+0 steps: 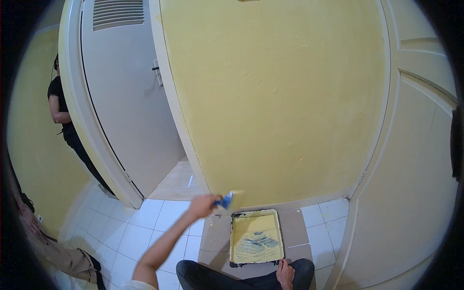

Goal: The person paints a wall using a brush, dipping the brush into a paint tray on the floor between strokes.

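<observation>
My left hand (203, 207) is closed around the blue handle of a paintbrush (224, 201). Its bristles, slightly blurred, are coated in pale yellow paint and point right, close to the low part of the yellow wall (285, 106). Whether they touch the wall I cannot tell. Below the brush lies a black-rimmed paint tray (280, 232) with yellow paint inside, streaked over a darker patch. At the tray's near right corner, my right hand (285, 274) has its fingers closed on the edge, beside my right knee.
Brown cardboard (295, 224) lies under the tray on white floor tiles (164, 215). A white door (125, 96) with a vent stands ajar at left; another door (411, 169) is at right. One person (60, 108) stands beyond the left frame, another (63, 256) at lower left.
</observation>
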`<state>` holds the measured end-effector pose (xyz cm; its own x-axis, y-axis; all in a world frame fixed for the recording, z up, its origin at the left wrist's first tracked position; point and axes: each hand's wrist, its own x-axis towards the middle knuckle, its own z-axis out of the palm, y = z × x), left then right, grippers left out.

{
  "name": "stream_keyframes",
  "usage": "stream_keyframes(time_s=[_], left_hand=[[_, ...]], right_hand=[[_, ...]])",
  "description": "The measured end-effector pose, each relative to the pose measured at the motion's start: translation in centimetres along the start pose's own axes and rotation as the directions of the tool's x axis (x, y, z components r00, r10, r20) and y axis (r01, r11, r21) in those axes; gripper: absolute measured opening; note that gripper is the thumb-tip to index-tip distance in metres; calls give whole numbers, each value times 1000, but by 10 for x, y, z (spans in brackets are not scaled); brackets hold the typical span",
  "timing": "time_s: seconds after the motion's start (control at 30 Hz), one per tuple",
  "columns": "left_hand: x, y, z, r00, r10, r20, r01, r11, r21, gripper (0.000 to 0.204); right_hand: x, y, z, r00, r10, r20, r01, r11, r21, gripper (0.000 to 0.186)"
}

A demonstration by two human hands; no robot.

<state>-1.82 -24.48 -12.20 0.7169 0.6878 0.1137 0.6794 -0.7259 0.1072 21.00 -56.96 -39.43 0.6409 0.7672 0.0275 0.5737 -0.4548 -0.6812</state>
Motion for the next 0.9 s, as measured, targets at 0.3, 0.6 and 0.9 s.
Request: stream_keyframes(time_s=[0.3, 0.6, 0.9], left_hand=[[64, -6, -239, 931, 121, -345, -78, 988, 134, 30], [119, 23, -408, 724, 134, -676, -220, 975, -42, 37], [150, 49, -514, 576, -67, -815, -240, 939, -248, 51]], right_hand=[[0, -7, -7, 1000, 18, 12, -18, 1000, 9, 29], [-1, -4, -4, 998, -11, 67, 16, 998, -69, 35], [0, 5, 5, 998, -27, 57, 30, 999, -38, 38]])
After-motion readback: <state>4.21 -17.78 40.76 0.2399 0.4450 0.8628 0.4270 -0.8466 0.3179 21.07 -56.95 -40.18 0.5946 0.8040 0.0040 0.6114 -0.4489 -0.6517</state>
